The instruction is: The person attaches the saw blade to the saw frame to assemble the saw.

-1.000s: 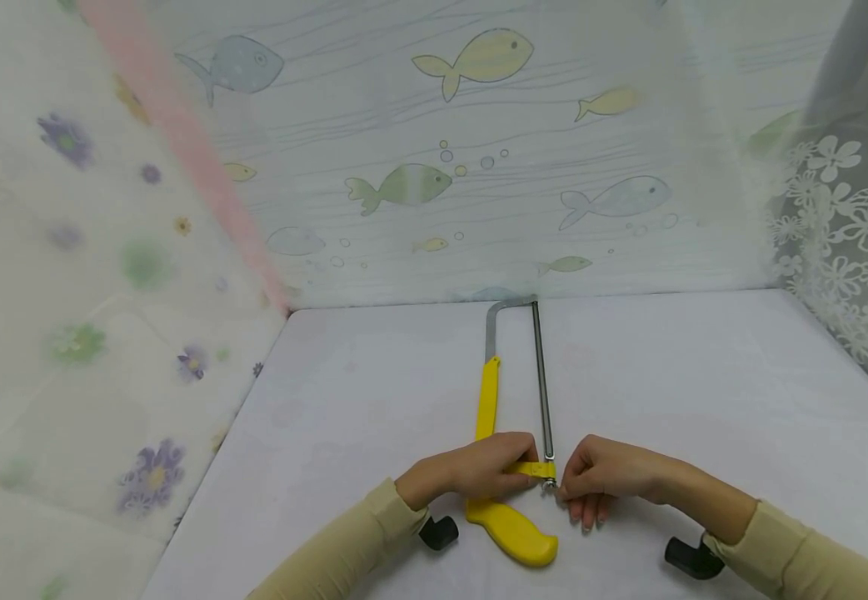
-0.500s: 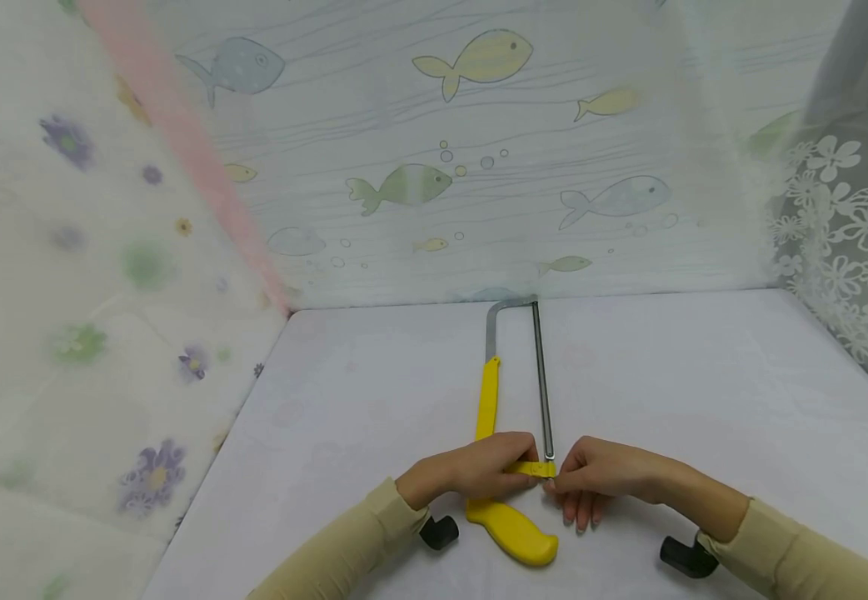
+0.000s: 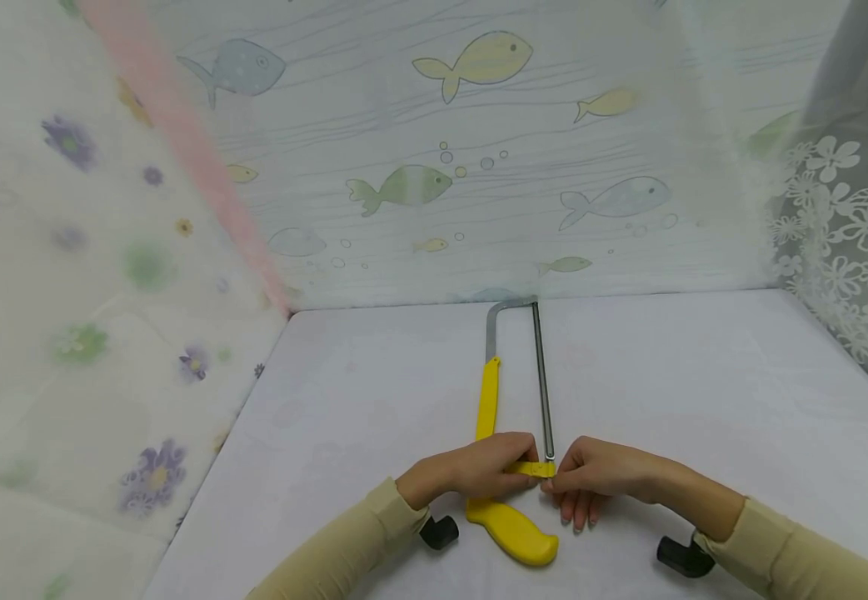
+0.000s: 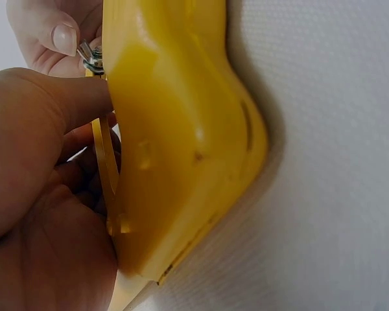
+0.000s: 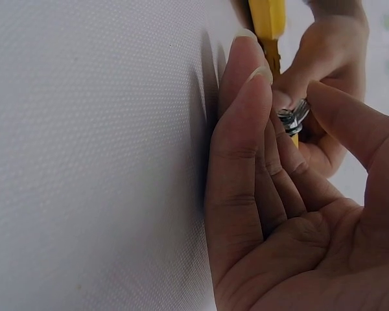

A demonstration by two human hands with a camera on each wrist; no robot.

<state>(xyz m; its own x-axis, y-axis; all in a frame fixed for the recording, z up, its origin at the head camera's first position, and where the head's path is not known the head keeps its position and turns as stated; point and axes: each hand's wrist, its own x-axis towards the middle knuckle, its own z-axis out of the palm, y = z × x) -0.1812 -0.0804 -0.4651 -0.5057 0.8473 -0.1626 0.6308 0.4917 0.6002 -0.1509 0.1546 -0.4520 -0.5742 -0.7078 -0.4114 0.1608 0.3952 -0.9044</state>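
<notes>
A yellow-handled hacksaw (image 3: 488, 400) lies on the white table (image 3: 704, 392), its blade (image 3: 542, 383) running away from me. My left hand (image 3: 471, 468) grips the yellow frame just above the handle (image 4: 181, 142). My right hand (image 3: 591, 473) pinches the small metal wing nut (image 5: 293, 118) at the near end of the blade between thumb and forefinger, with the other fingers straight on the table. In the left wrist view the wing nut (image 4: 91, 57) shows beside a fingertip of the right hand.
Patterned plastic sheets with fish (image 3: 404, 185) and flowers (image 3: 152, 475) wall in the table at the back, left and right. A black wrist mount shows under each sleeve (image 3: 440, 532) (image 3: 680, 557).
My right hand has shifted slightly left and closer onto the wing nut. The left hand and the saw have stayed put.
</notes>
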